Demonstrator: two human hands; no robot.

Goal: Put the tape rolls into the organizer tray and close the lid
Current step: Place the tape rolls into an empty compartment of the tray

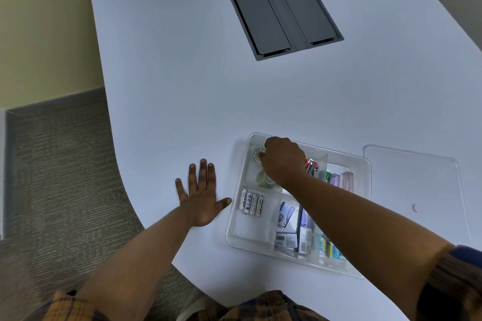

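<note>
A clear plastic organizer tray lies on the white table in front of me. In its far left compartment sit two clear tape rolls: one at the far end and one just nearer. My right hand reaches into that compartment, fingers curled down onto the far tape roll. My left hand rests flat on the table left of the tray, fingers spread, thumb close to the tray wall. The clear lid lies flat on the table to the right of the tray.
The tray also holds several white batteries, packaged items and coloured pens or markers. A dark grey cable hatch is set into the table farther back. The curved table edge and carpet are to my left.
</note>
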